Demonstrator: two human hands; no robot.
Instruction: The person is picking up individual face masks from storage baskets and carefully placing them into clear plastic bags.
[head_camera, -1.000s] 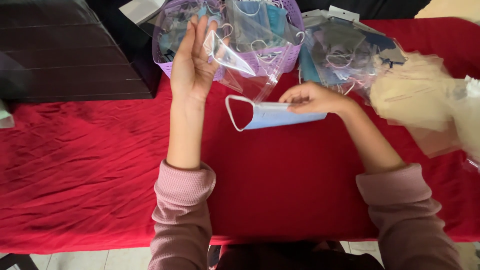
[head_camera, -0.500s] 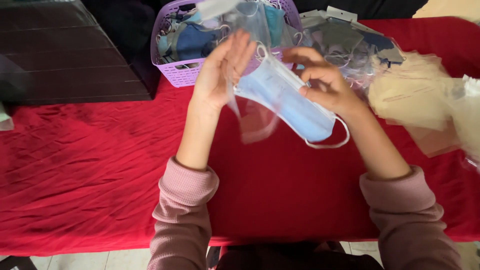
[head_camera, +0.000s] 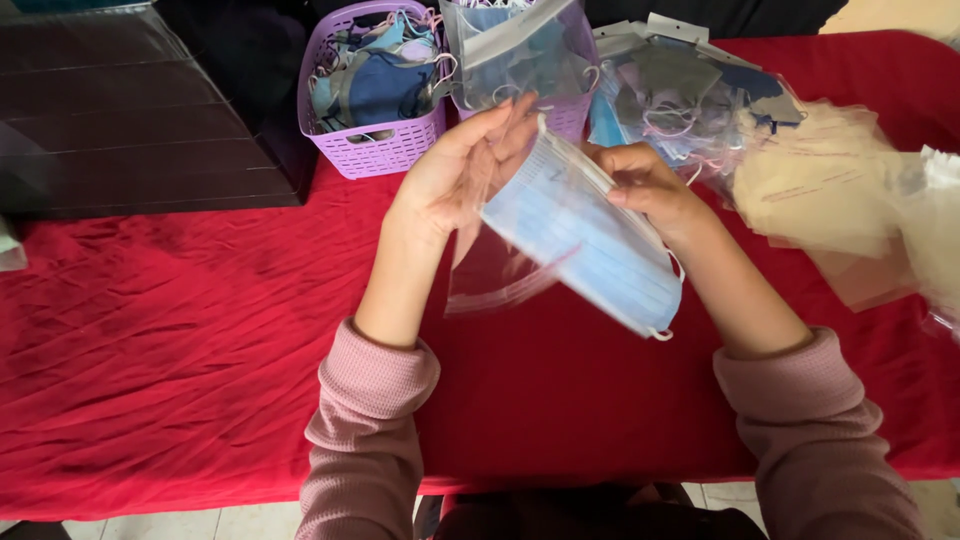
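- Far left: dark slatted panel (head_camera: 130, 130) lying at the back edge of the red cloth (head_camera: 180, 360); cloth wrinkled, covers the whole table.
- Purple basket (head_camera: 375, 150) behind and left of the hands, stuffed with blue and grey fabric masks.
- Left hand (head_camera: 455, 180) raised above the cloth, palm turned inward, fingers long and loosely together; it grips the upper edge of a clear plastic sleeve (head_camera: 500, 270). The sleeve hangs down from the fingers, its bottom edge just above the cloth.
- Blue pleated face mask (head_camera: 585, 240) between the two hands, tilted, upper end high by the left fingertips, lower end down and to the right; white ear loop showing at the low corner. It overlaps the sleeve; cannot tell whether any part sits inside it.
- Right hand (head_camera: 645, 185) curled, thumb and fingers pinching the mask's upper long edge.
- Behind the right hand: heap of bagged masks (head_camera: 690, 100), greys and blues.
- Far right: stack of pale tan packets (head_camera: 830, 190) spread over the cloth.
- Both forearms in pink ribbed sleeves (head_camera: 370, 420).
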